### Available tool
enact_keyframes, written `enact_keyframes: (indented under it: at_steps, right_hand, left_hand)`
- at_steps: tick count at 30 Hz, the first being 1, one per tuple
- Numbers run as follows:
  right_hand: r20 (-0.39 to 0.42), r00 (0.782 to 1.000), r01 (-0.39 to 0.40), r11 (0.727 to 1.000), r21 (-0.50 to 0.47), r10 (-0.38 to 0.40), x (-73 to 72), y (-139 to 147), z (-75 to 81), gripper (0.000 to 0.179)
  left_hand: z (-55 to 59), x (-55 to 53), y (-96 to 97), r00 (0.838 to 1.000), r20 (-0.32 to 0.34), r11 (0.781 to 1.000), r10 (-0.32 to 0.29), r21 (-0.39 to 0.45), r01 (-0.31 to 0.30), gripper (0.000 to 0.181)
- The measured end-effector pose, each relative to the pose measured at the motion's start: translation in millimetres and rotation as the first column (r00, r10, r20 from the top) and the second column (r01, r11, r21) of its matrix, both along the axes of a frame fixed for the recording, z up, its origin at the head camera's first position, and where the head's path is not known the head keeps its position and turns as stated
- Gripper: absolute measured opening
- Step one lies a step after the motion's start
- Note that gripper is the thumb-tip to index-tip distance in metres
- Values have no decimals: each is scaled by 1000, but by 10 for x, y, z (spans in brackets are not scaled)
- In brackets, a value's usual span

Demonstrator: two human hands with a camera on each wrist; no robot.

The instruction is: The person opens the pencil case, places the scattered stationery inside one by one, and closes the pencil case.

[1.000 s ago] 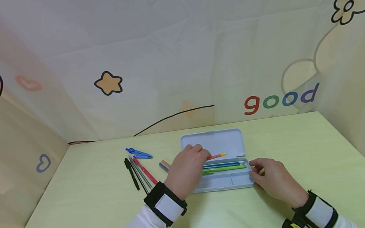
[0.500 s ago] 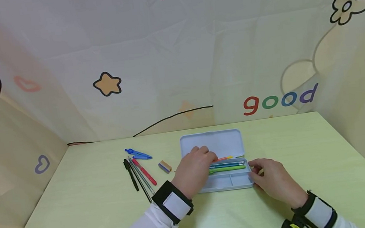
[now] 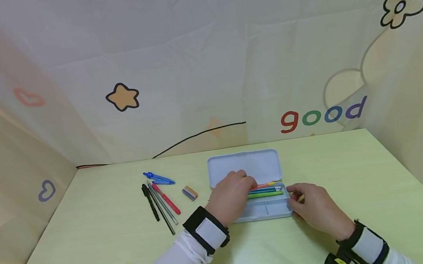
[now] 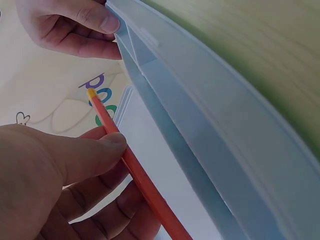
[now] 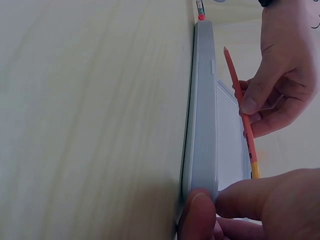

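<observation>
My left hand [image 3: 231,196] pinches an orange pencil [image 4: 145,182] with a yellow end between thumb and fingers. It holds the pencil over the back compartment of an open light-blue pencil case [image 3: 248,212]; the right wrist view shows the pencil raised above the case. Blue pencils [image 3: 265,190] and a green pen or pencil [image 3: 266,194] lie in that compartment, partly hidden by the left hand. At the case's right end, my right hand [image 3: 318,207] grips the edge, thumb and fingers on either side of the corner.
Left of the case lie an eraser [image 3: 190,193], a red pen [image 3: 166,199], a black pen [image 3: 150,202], thin dark and grey pencils [image 3: 164,206] and a blue compass [image 3: 158,179]. The case's lid [image 3: 243,158] lies back towards the printed curtain [image 3: 189,65].
My left hand has moved right with the orange pencil and lowered it towards the compartment, uncovering the eraser. The right hand keeps its grip on the case.
</observation>
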State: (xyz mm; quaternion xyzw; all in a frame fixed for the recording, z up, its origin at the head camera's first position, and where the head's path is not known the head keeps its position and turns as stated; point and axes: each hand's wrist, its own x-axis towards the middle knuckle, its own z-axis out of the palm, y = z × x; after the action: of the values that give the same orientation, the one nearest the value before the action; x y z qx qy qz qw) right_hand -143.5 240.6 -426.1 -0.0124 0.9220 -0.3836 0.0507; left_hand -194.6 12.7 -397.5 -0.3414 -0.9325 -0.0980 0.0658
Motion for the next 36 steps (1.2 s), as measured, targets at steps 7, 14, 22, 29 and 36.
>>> enact_keyframes:
  at_steps: [7,14,22,29,36]
  right_hand:
    - [-23,1000,-11,1000,-1,11,6,5,-7,37]
    - [-21,1000,-8,1000,1,8,8,5,-18,37]
    - [-34,999,-13,1000,8,13,8,10,-25,37]
    - [-23,1000,-7,1000,10,7,2,4,-18,36]
    - [-30,999,-12,1000,7,12,-4,8,-17,36]
  left_hand:
    - [-36,-16,50,1000,23,1000,-6,-5,6,21]
    - [-81,-45,98,999,37,1000,-21,-7,21,22]
    - [-101,-53,173,999,44,999,-27,-24,28,23]
    - [-126,-48,217,998,34,998,-46,-40,47,22]
    - [-161,-59,248,997,58,998,-48,-45,50,22]
